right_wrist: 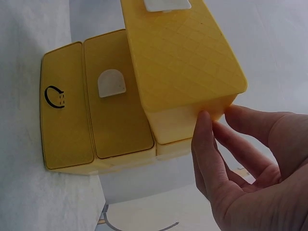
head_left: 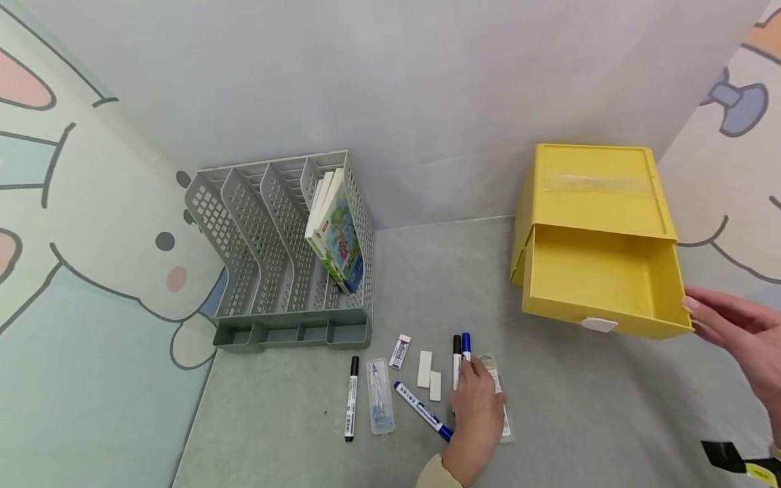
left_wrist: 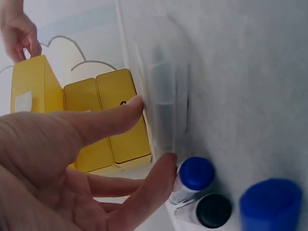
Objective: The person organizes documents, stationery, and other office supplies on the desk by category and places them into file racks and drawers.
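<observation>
My left hand (head_left: 478,410) reaches down over a flat clear plastic case (head_left: 508,434) on the table. In the left wrist view its thumb and a finger touch two edges of the case (left_wrist: 161,86); the contents are blurred. Right beside those fingers lie a black-capped marker (head_left: 457,349) and a blue-capped marker (head_left: 466,341), partly covered by the hand. At the right, my right hand (head_left: 735,332) pinches the side wall of a pulled-out yellow drawer (head_left: 604,271) near its front corner. Nothing lies in the visible part of this drawer.
The yellow drawer cabinet (head_left: 601,176) stands at the back right. A grey file rack (head_left: 274,251) holding several books (head_left: 335,230) stands left. Between lie a black marker (head_left: 351,400), a compass case (head_left: 381,396), a boxed eraser (head_left: 400,352), white erasers (head_left: 424,369) and a blue marker (head_left: 422,410).
</observation>
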A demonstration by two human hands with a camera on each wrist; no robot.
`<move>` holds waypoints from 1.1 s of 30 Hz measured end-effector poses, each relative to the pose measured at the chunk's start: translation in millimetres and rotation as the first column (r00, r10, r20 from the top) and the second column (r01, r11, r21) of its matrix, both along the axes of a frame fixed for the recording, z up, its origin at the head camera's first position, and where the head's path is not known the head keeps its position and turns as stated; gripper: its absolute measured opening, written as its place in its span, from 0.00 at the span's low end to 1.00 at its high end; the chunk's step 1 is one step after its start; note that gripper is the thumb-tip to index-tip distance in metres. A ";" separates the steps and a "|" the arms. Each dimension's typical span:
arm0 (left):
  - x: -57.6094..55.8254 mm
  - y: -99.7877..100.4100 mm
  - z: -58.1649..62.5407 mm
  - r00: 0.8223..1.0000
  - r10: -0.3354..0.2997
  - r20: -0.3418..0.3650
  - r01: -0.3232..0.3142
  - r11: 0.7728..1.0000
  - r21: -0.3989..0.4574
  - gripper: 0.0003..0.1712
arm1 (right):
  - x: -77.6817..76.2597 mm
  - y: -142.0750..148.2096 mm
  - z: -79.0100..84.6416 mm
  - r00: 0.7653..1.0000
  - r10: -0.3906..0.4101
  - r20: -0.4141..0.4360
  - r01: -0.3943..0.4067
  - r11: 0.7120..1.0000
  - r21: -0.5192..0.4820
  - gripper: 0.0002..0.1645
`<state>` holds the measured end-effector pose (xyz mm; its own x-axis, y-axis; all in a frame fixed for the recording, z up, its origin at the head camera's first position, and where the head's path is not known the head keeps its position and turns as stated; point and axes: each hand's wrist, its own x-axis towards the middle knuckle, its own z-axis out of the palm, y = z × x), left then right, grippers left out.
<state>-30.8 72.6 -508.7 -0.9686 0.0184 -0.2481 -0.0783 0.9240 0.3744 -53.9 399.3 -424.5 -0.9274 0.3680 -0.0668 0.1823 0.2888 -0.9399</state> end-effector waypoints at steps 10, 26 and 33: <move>0.3 10.9 1.4 0.996 -0.053 -0.067 0.040 0.980 -0.194 0.45 | 1.7 -3.3 4.0 0.998 0.020 -0.057 -0.022 0.999 -0.036 0.22; -1.6 -8.4 -5.5 0.997 -0.005 -0.073 0.024 0.964 0.263 0.21 | 0.6 -3.7 2.4 0.998 0.029 -0.057 -0.032 0.998 -0.054 0.24; -4.8 -17.9 -4.0 0.996 0.044 0.080 -0.079 0.857 0.509 0.19 | 0.9 -2.4 0.4 0.998 0.025 -0.055 -0.027 0.999 -0.043 0.22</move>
